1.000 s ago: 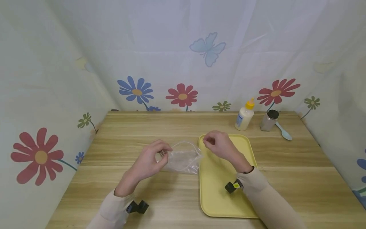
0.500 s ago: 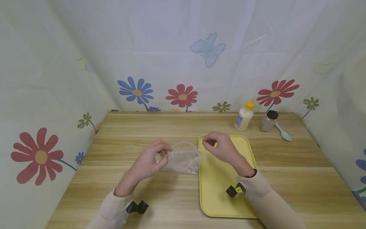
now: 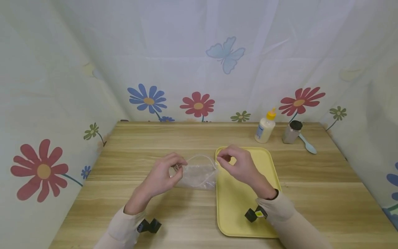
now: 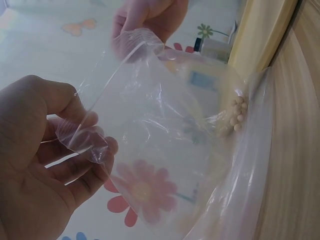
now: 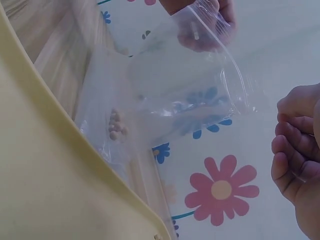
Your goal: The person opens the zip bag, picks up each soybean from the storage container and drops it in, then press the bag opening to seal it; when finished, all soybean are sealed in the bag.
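Observation:
My left hand point(image 3: 160, 174) pinches one upper corner of a clear plastic zip bag point(image 3: 199, 173), with thumb and fingers bunching the film. Several small beige beads point(image 4: 237, 112) lie gathered near the bottom of the bag, which stands close over the table. My right hand point(image 3: 240, 167) is at the bag's other upper corner, fingers curled and thumb tip near the index fingertip. In the right wrist view a small gap shows between these fingertips point(image 5: 282, 107) and the zip edge, and nothing shows in them.
A yellow tray point(image 3: 239, 221) lies under my right forearm, its left rim beside the bag. Behind it stand a white bottle with a yellow cap point(image 3: 265, 129) and a black-lidded jar point(image 3: 291, 133). A pale blue spoon point(image 3: 308, 144) rests by the jar.
My right hand has moved slightly left and toward me, nearer the bag's right corner. The left hand and the bag have stayed almost in place.

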`<state>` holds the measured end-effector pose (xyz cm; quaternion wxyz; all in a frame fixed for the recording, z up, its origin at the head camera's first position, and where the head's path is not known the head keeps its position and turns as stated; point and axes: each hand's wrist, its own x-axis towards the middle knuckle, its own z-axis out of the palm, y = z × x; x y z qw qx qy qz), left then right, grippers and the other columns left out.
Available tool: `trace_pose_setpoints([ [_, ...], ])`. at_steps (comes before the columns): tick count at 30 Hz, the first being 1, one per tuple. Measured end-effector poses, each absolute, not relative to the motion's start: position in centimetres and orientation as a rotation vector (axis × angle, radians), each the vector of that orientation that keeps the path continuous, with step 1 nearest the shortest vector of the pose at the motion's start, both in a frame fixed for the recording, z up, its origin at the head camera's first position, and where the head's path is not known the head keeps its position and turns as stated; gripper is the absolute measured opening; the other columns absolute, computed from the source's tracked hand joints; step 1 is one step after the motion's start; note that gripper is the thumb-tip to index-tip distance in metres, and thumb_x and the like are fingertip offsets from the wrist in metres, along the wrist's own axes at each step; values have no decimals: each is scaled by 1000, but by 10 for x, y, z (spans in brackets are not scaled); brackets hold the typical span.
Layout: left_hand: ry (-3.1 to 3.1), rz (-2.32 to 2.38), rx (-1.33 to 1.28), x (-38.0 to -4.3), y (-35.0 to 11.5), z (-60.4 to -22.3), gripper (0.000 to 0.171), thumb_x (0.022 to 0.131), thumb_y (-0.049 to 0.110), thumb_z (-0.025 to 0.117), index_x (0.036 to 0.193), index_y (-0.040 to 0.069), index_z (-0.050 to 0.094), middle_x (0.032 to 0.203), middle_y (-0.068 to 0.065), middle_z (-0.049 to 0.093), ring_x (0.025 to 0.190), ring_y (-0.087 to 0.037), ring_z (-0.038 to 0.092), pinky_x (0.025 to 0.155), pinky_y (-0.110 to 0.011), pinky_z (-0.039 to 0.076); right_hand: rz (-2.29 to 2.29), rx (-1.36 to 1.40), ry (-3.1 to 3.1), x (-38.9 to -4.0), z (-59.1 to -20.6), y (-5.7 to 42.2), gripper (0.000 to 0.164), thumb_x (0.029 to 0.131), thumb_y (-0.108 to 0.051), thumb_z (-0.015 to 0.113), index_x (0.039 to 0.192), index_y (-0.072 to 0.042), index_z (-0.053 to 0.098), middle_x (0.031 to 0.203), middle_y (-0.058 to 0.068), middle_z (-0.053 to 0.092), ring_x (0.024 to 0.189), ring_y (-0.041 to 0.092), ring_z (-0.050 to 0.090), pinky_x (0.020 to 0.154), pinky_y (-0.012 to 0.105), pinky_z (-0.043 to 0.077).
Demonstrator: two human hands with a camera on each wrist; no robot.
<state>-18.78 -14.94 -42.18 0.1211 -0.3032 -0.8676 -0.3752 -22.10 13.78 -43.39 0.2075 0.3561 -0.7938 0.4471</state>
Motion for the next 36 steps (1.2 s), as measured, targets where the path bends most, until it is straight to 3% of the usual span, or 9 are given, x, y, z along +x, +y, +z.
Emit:
trace_pose_setpoints([
  [6,-2541,-1091,-882,-187,-149,-421,18,83,2,61,96,13,69,96,-4,67,82,-5,60,71,-24,56,1268,1048,-2123,-216,-434,132,13,79,0,74,87,-9,71,80,1,67,71,12,58,62,28,52],
  [10,-2542,-1090,-881,-187,-149,-421,18,83,2,61,96,13,69,96,-4,67,82,-5,60,71,-25,56,1270,1081,-2092,-213,-434,129,12,78,1,75,87,-6,70,80,4,67,72,14,58,62,28,52],
  [16,-2535,-1088,-892,-187,-149,-421,18,83,2,61,96,12,68,96,-4,67,82,-6,60,71,-25,56,1259,1099,-2105,-211,-432,126,10,81,-3,74,90,-9,72,80,0,66,72,12,58,63,26,52],
  [25,-2526,-1087,-897,-188,-149,-422,18,83,1,61,95,12,68,95,-4,67,81,-6,60,71,-25,56,1256,1096,-2063,-213,-432,125,14,77,0,76,90,-5,72,81,4,68,72,15,59,61,32,53],
  [36,-2525,-1086,-896,-188,-148,-423,18,83,1,61,95,13,68,95,4,65,81,-6,61,71,-24,56,1260,1068,-2141,-218,-434,132,5,86,-7,70,90,-8,72,83,0,69,74,9,58,64,24,52],
])
